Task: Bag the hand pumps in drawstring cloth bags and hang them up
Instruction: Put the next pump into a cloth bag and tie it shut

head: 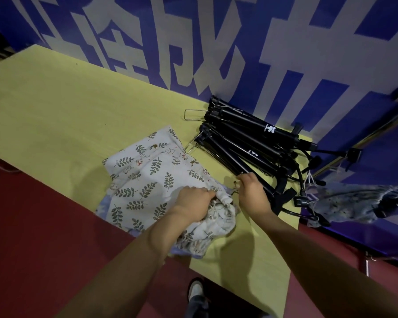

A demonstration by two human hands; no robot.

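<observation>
Landmark: the yellow table (55, 106); every place below is told from it.
Cloth bags: a pile of leaf-print drawstring bags (152, 177) lies flat near the table's front edge, all of them looking empty.
Hand pumps: a heap of black hand pumps (246, 143) lies at the table's right end, against the blue wall (251, 53), with their hoses hanging over the edge.
Left hand: the left hand (194, 204) is closed on the bunched mouth of the top bag, near the table's front edge.
Right hand: the right hand (253, 191) pinches something small beside that bag mouth, maybe the drawstring; it is hard to tell.
Done: one blue patterned bag (354, 203) seems to hang past the table's right end.
Left to do: I think most of it. The top bag must be opened, a pump slid in, the string pulled tight, and the bag hung up.
</observation>
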